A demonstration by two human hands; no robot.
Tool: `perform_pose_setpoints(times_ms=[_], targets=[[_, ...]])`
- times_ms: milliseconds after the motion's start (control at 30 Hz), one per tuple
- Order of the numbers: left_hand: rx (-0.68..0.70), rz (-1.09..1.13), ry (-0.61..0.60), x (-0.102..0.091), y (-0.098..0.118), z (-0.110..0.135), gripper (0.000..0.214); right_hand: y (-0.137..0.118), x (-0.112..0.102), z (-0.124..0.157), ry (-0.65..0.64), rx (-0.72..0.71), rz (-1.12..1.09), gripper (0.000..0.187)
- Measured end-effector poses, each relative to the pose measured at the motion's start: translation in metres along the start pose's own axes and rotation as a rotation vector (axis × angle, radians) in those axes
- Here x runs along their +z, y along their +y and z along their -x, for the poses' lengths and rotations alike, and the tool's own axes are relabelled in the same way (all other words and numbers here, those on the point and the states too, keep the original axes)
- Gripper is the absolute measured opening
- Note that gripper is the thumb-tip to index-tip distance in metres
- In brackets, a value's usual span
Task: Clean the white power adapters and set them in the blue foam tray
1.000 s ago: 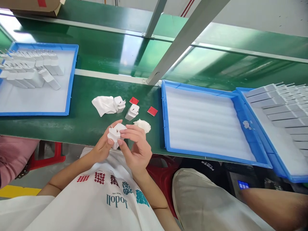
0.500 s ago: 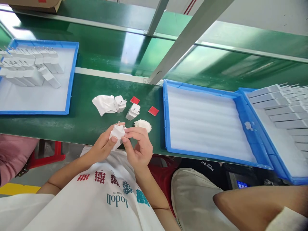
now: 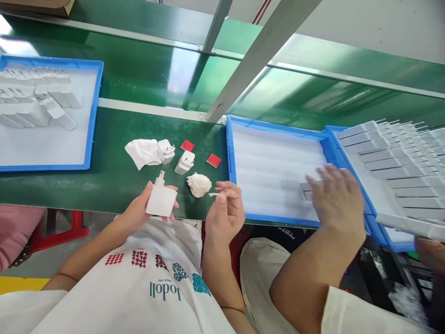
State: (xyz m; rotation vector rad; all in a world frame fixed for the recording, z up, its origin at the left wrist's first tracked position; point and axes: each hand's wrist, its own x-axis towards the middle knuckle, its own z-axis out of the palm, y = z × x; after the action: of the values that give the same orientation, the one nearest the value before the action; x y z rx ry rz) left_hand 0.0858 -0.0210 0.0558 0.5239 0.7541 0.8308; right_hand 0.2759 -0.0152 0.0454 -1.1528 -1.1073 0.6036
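My left hand (image 3: 136, 209) is closed around a white plug-in charger (image 3: 162, 201), its prongs up and its broad flat side facing me. To the right, my right hand (image 3: 226, 214) pinches a small thin white strip (image 3: 213, 195) between thumb and fingers. That strip is close beside a crumpled off-white wad (image 3: 199, 185) on the green bench. Two more white chargers stand behind: one charger (image 3: 184, 162) alone, another charger (image 3: 166, 151) touching a white cloth (image 3: 143, 153).
Two red squares (image 3: 213, 160) lie on the green bench (image 3: 114, 185). At the left a blue tray (image 3: 93, 116) holds several chargers. In the right-hand blue tray (image 3: 231, 157) a co-worker's hand (image 3: 335, 199) is over a white piece. Farther right, another tray (image 3: 373, 204) holds rows of chargers. A slanted metal post (image 3: 257, 60) rises behind.
The charger has turned in my left hand, showing its flat side. My right hand has moved off it to the right with a thin strip. A co-worker's hand has come over the right tray.
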Motion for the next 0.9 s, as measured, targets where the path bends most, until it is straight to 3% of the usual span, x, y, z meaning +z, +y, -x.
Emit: perform_pose_setpoints(times_ms=[167,333,433,700,833,900], targets=[[0.084,0.041,0.019,-0.011,0.002,0.0,0.065,0.011,-0.017,-0.007,-0.103,0.067,0.399,0.016],[0.152,0.038,-0.049,-0.014,-0.005,-0.002,0.06,0.027,-0.013,-0.004,-0.153,-0.065,0.552,0.014],[0.215,0.036,-0.108,-0.014,-0.007,-0.003,0.061,0.037,-0.012,-0.004,-0.134,-0.129,0.566,0.011],[0.289,-0.01,-0.24,-0.014,-0.006,-0.002,0.064,0.047,-0.012,-0.007,-0.137,-0.241,0.562,0.027],[0.356,-0.185,-0.185,-0.015,-0.006,0.003,0.069,0.03,-0.01,0.005,-0.068,-0.354,0.43,0.027],[0.386,-0.328,-0.089,-0.014,-0.005,0.007,0.073,0.015,-0.008,0.014,-0.175,-0.394,0.282,0.029]])
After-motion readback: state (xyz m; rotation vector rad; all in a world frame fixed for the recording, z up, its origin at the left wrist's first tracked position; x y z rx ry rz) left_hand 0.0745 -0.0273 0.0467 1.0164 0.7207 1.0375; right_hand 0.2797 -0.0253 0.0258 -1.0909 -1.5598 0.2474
